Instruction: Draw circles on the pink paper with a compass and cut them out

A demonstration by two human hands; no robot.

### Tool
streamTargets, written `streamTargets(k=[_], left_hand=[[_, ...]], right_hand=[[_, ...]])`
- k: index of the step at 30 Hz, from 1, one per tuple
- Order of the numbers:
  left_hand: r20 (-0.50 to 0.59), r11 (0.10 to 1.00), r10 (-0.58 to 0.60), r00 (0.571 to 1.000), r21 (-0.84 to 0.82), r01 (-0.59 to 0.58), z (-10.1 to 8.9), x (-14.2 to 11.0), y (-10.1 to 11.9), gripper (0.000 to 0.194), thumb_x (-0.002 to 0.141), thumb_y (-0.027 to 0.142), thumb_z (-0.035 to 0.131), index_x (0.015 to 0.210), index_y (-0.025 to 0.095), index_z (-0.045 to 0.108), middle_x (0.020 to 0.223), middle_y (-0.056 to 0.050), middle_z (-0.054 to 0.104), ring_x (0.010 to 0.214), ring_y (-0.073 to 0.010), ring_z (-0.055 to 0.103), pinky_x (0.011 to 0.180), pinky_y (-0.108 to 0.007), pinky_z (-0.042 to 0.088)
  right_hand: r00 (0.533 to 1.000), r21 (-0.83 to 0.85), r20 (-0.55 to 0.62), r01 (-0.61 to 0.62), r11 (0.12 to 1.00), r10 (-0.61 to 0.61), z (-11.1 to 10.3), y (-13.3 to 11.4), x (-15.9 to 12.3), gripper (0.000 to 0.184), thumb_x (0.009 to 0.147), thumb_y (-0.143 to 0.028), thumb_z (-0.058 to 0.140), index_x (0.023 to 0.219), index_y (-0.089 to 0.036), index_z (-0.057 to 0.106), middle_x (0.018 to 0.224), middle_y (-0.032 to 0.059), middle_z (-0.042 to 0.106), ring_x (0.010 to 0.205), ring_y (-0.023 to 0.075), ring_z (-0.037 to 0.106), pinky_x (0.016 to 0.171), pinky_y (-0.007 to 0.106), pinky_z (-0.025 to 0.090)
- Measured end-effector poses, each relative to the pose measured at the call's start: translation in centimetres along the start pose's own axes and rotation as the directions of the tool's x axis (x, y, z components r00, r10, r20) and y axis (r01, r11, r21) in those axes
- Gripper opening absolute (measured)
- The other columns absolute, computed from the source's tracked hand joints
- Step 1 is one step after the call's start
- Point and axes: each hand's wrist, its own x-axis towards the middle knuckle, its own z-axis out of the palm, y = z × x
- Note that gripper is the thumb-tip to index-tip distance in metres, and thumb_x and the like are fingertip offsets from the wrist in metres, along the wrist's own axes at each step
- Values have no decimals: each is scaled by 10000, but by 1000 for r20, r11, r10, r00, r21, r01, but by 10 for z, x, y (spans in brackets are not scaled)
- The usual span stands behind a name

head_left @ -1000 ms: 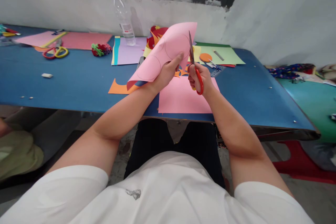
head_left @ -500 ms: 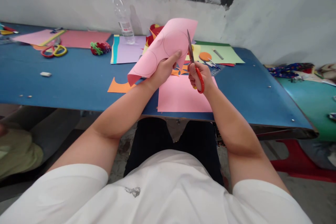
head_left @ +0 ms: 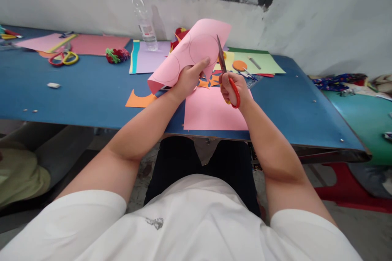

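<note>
Scissors (head_left: 222, 60), circle-marked paper (head_left: 188, 54), bottle label (head_left: 148, 32) illegible

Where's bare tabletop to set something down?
Blue table, right: between right hand, pale green sheet and right edge. Left: between white eraser and orange offcut. Crowded: around left hand, with curled pink paper, orange scraps, flat pink sheet.

Craft workspace, blue table (head_left: 284, 102), pink paper (head_left: 199, 47) with drawn circles, scissors (head_left: 222, 57), orange offcut (head_left: 137, 100), neighbouring green table (head_left: 357, 112)
</note>
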Motion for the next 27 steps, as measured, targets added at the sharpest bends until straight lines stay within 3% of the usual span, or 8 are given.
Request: streamTargets(k=[5, 12, 21, 27], left_hand=[[-59, 998, -50, 997, -41, 47, 1, 2, 2, 626, 1005, 544, 963, 593, 206, 635, 639, 21, 584, 652, -148, 634, 670, -282, 534], [-60, 997, -9, 998, -79, 4, -2, 7, -4, 580, 1010, 448, 969, 597, 202, 645, 658, 23, 591, 645, -142, 621, 674, -291, 497], [-84, 999, -31, 996, -45, 27, -2, 5, -4, 566, 1024, 445, 939, 607, 202, 644, 659, 25, 577, 661, -149, 618, 697, -293, 499], [-55, 998, -9, 998, -68, 5, -1, 5, -5, 618, 1003, 540, 950, 588, 212, 629, 644, 15, 588, 657, -158, 610, 685, -300, 514]], right_hand=[[1000, 12, 7, -24, 1000, 24, -1, -4, -2, 880, 736, -1125, 726, 823, -285, 479, 608, -87, 322, 475, 91, 251, 384, 287, 242], [999, 22, 45, -7, 1000, 6, -2, -5, -1, 852, 778, -1100, 727, 825, -289, 474, 604, -94, 302, 467, 92, 231, 387, 293, 244], [1000, 16, 17, -2, 1000, 1, -1, -1, -1, 849, 778, -1100, 727, 810, -282, 502, 592, -93, 290, 465, 94, 237, 366, 286, 248], [1000, 21, 8, -21, 1000, 20, 1, -1, -1, 860, 751, -1104, 745, 807, -283, 495, 594, -92, 296, 472, 96, 260, 356, 264, 237]])
